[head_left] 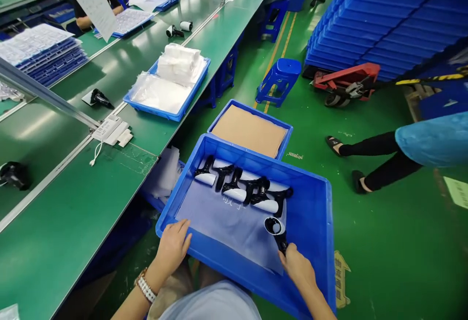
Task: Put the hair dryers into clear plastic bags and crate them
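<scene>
Gripping a black-and-white plastic part point(275, 227) by its narrow black stem in the right hand point(298, 267), fingers closed around it, the round cupped end tilting up and away from the palm, just above a thin bluish sheet point(227, 232) lining a blue crate point(321, 222). Resting the left hand point(171, 248) open and empty at the sheet's near edge, fingers spread, a beaded wristband point(145, 286) showing on that wrist. Aiming for a low grip on the stem, leaving the cupped end uncovered, and using the open palm for keeping the sheet from sliding. Lying farther into the crate, a row of similar parts point(241, 188), black stems crossing white ends, sitting close together on the sheet. Sitting just beyond, a second blue crate point(252, 108) holding a brown cardboard sheet point(248, 131). Stretching along the left, a green workbench point(47, 247) carrying a blue tray of white wrapped packs point(166, 91). Standing on the right, a co-worker's black-clad legs point(383, 164), near a red pallet jack point(345, 84) and stacked blue trays point(383, 23).
</scene>
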Tool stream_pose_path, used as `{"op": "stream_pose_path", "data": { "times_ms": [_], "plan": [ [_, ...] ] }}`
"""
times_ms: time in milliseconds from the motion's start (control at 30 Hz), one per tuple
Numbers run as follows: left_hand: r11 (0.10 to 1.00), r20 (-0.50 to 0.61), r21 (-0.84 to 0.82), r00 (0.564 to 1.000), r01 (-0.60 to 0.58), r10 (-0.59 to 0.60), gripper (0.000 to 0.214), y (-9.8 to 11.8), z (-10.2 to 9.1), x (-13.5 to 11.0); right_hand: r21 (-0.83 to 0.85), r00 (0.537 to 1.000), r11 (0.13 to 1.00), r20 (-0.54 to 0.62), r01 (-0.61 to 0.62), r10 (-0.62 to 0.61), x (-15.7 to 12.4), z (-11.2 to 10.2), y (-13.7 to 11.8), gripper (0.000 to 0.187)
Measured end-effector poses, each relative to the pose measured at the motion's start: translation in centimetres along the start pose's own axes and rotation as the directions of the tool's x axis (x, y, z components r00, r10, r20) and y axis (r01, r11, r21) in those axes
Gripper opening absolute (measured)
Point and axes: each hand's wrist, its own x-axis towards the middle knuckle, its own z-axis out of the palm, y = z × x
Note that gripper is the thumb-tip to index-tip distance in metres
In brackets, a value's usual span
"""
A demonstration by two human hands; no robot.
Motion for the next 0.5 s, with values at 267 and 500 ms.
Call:
{"op": "stream_pose_path", "data": {
  "times_ms": [267, 500],
  "plan": [
    [0.999, 0.009, 0.018, 0.999, 0.045, -0.045, 0.027, 0.7, 0.7, 0.6, -0.037, 0.98, 0.98, 0.005, -0.197, 0.197, 2.8, 3.2, -2.6, 0.032],
    [0.996, 0.022, -0.035, 0.997, 0.077, -0.076, 0.026, 0.8, 0.3, 0.3, -0.095, 0.981, 0.978, 0.038, -0.185, 0.189, 5.0, 5.5, -3.8, 0.031]
  ]
}}
